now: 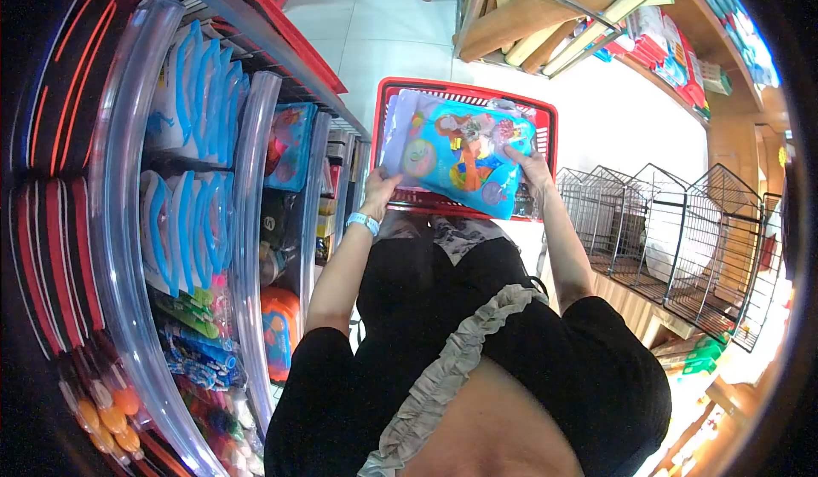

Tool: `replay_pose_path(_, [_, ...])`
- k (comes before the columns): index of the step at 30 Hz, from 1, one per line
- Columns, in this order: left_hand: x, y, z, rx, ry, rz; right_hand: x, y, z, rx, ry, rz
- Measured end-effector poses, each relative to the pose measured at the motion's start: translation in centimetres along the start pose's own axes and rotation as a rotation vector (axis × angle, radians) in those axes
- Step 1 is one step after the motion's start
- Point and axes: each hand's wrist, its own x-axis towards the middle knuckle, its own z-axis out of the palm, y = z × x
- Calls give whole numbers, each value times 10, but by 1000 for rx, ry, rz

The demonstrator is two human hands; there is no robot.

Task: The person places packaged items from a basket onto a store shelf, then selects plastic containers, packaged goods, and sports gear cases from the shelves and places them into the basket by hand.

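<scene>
Blue packet (481,174): over the red basket (550,126), overlapping a lavender sheet (397,133)
Left hand (380,192): pinching the lavender sheet's edge
Right hand (533,173): gripping the blue packet's side
Progress: both held in 2 hands, seemingly not yet released

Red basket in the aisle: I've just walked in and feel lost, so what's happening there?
A person holds a blue picture pack, with a purple item behind it, over the red basket. The left hand is at the purple item's lower corner; the right hand grips the pack's right side.
</scene>
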Motion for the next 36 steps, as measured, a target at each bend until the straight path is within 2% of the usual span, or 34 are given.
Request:
replay_pose_path(3, [4, -11, -2, -267, -33, -93, -1, -7, -2, 1, -181, 100])
replay_pose_path(5, [-3, -12, -7, -491, -84, -171, -31, -37, 29, 214, -186, 43])
replay_pose_path(6, [-10, -8, -7, -548, -100, -234, -32, -41, 32, 195, -214, 20])
replay_pose_path(7, [-17, -4, -10, -541, -200, -323, -37, -49, 38, 177, -239, -4])
replay_pose_path(9, [-38, 7, -15, -477, -463, -358, -62, -72, 61, 214, -258, -67])
replay_pose_path(12, [-59, 18, -22, -423, -732, -281, -58, -73, 77, 207, -362, -97])
replay_pose_path(15, [-63, 6, -27, -525, -773, -186, -78, -94, 111, 178, -432, -66])
replay_pose_path(17, [-75, 6, -35, -712, -700, -157, -87, -101, 134, 140, -436, -56])
replay_pose_path(22, [-98, 3, -67, -1266, -379, 0, -88, -101, 183, 161, -660, 73])
replay_pose_path(26, [-93, -7, -104, -1462, -273, 29, -79, -88, 234, 33, -785, 126])
replay_pose_path(30, [-90, 2, -158, -1402, -174, 230, -65, -80, 281, 6, -853, 69])
replay_pose_path(31, [-51, -47, -183, -1364, -80, 223, -56, -72, 294, 39, -874, 67])
replay_pose_path(32, [-42, -58, -203, -1319, 29, 324, -46, -66, 305, 71, -895, 64])
replay_pose_path(34, [-26, -66, -236, -1216, 243, 459, -25, -62, 321, -181, -914, 3])
replay_pose_path(35, [-16, -64, -247, -1168, 310, 463, -11, -57, 329, -306, -920, -24])
replay_pose_path(36, [-7, -62, -257, -1122, 364, 437, 27, -22, 342, -287, -943, 28])
